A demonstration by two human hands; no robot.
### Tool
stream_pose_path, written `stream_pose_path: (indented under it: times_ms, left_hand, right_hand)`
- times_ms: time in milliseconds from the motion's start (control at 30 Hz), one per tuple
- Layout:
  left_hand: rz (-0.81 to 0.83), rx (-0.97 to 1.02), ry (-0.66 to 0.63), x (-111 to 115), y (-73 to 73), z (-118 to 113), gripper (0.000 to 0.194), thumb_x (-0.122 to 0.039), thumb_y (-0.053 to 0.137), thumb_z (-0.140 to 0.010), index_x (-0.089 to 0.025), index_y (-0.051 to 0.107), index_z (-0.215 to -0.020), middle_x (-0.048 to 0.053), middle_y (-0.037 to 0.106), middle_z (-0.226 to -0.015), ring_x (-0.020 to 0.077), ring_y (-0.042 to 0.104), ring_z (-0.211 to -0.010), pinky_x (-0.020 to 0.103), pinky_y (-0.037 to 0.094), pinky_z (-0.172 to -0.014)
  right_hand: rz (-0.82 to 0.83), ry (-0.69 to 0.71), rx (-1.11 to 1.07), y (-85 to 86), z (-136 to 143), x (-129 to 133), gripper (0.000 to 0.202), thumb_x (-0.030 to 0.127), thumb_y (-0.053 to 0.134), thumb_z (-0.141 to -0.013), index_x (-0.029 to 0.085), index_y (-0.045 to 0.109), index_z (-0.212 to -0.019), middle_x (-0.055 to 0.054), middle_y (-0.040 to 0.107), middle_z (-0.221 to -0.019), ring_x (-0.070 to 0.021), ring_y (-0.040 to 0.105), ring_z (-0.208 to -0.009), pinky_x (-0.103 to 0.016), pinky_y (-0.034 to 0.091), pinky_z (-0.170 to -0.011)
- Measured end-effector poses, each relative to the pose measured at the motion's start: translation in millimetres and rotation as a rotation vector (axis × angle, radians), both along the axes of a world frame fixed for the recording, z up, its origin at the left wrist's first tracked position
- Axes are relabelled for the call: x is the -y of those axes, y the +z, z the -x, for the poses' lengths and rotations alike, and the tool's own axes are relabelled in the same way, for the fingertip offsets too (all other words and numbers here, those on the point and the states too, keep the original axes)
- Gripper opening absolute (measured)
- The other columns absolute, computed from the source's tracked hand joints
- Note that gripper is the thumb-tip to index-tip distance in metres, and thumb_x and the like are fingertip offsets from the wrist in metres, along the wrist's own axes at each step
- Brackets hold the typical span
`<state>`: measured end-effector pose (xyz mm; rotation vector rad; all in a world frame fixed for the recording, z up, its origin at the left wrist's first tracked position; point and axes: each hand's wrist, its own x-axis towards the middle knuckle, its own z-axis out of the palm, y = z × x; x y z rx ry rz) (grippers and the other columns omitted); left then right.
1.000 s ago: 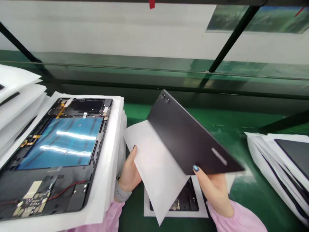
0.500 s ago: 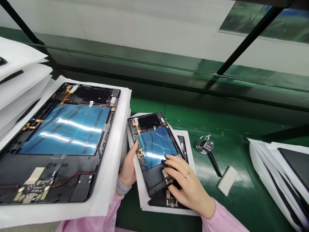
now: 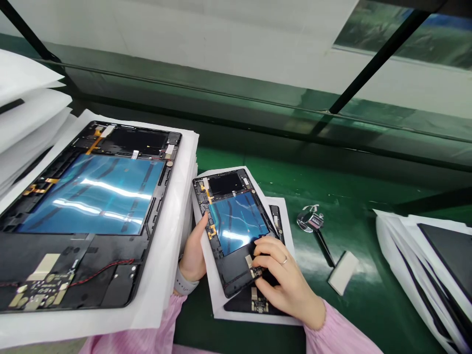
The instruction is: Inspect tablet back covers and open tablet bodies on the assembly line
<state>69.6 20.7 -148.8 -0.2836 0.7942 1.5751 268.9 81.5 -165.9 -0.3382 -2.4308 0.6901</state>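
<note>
An opened tablet, with a blue film-covered area and orange flex cables, lies tilted in front of me. My left hand grips its left edge, thumb on the rim and fingers hidden beneath. My right hand has its fingers curled at the tablet's lower right edge, by the small circuit board; its fingertips are partly hidden. A white sheet shows under the held tablet. Another opened tablet lies below it, mostly covered.
At left, a larger-looking opened tablet tops a stack interleaved with white sheets. More sheets stand behind it. A hand tally counter and a pale block sit on the green table. Another tablet stack is at right.
The whole view has shifted slightly, with things now a little further left and up. Both hands keep nearly the same position on the tablet.
</note>
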Motion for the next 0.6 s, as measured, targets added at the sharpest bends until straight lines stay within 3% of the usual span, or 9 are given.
stream_pose_path:
  times_ms: [267, 367, 600]
  left_hand:
    - [-0.037, -0.045, -0.025, 3.1, -3.9, 0.5, 0.051, -0.040, 0.049, -0.099, -0.010, 0.058, -0.139, 0.016, 0.077, -0.115, 0.0351, 0.072, -0.107, 0.049, 0.056, -0.098]
    - [-0.037, -0.110, -0.020, 5.1, -8.7, 1.6, 0.050, -0.041, 0.059, -0.094, -0.013, 0.062, -0.135, 0.014, 0.078, -0.112, 0.0349, 0.073, -0.104, 0.047, 0.057, -0.095]
    - [-0.004, -0.134, 0.033, 4.5, -8.7, 0.5, 0.042, -0.036, 0.059, -0.094, -0.019, 0.065, -0.132, 0.009, 0.079, -0.110, 0.0324, 0.074, -0.102, 0.045, 0.059, -0.093]
  right_hand:
    - [0.025, 0.009, -0.032, 4.0, 4.2, -0.3, 0.032, -0.003, 0.048, -0.082, 0.021, 0.057, -0.102, -0.008, 0.064, -0.097, -0.0268, 0.062, -0.101, -0.049, 0.056, -0.087]
    - [0.020, 0.004, -0.033, 4.7, 5.2, 0.0, 0.033, -0.003, 0.047, -0.082, 0.022, 0.058, -0.102, -0.008, 0.065, -0.097, -0.0270, 0.063, -0.100, -0.049, 0.056, -0.086]
    - [0.015, 0.006, -0.030, 5.4, 4.2, 1.1, 0.033, -0.002, 0.048, -0.083, 0.023, 0.058, -0.102, -0.008, 0.065, -0.096, -0.0268, 0.064, -0.100, -0.048, 0.057, -0.085]
